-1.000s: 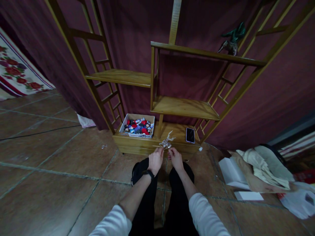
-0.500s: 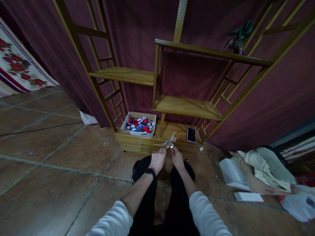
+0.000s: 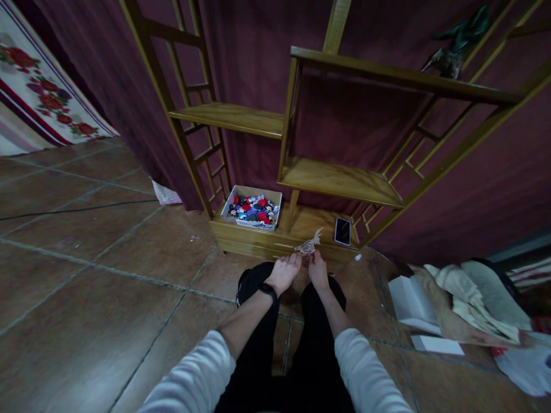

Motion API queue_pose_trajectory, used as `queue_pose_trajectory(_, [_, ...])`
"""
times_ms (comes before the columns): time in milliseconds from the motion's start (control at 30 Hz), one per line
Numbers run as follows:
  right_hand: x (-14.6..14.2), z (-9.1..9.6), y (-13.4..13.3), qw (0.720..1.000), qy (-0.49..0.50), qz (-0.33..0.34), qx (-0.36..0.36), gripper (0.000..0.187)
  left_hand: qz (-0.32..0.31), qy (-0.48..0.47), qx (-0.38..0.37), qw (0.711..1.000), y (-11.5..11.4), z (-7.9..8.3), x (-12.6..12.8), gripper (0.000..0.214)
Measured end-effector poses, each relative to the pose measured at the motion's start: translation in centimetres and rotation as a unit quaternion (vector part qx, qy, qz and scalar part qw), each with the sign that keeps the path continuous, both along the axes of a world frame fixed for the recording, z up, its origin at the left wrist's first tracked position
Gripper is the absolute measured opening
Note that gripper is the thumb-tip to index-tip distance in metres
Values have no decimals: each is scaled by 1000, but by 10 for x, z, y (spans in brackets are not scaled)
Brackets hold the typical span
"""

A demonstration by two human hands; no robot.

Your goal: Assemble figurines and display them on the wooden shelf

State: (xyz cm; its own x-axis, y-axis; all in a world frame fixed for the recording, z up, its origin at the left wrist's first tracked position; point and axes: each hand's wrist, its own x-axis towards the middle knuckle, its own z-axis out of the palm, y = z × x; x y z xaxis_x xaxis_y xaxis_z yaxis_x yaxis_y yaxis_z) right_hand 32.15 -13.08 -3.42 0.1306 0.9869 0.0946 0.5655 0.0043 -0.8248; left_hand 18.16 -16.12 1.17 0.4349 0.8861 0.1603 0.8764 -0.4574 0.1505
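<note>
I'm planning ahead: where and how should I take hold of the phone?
Probably take the phone by its two long edges with the right hand, which is nearer, from above and the front: it lies flat, dark face up, on the lowest shelf, both long edges exposed.

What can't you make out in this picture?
All in the head view:
- Clear object: exact shape, too small and blurred.
- Fingertips at that object: partly hidden by the left hand and right hand themselves.
- Small figures: lower ones, covered by those on top.
- Shelf unit: top, cut off by the upper edge.
- Plastic bag: right side, cut off by the right edge.
</note>
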Motion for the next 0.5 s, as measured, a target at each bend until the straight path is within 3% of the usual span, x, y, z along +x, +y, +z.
queue_pose_trajectory(233, [-2, 2, -1, 1000, 7, -1, 0, 18, -3, -10, -3, 1000, -2, 3, -1, 35])
queue_pose_trajectory(400, [-7, 8, -8, 999, 8, 20, 36, 24, 110, -86, -51, 989, 5, 7, -5, 32])
queue_pose_trajectory(500, [-10, 10, -10, 998, 26, 39, 40, 27, 141, -157, -41, 977, 13, 5, -8, 33])
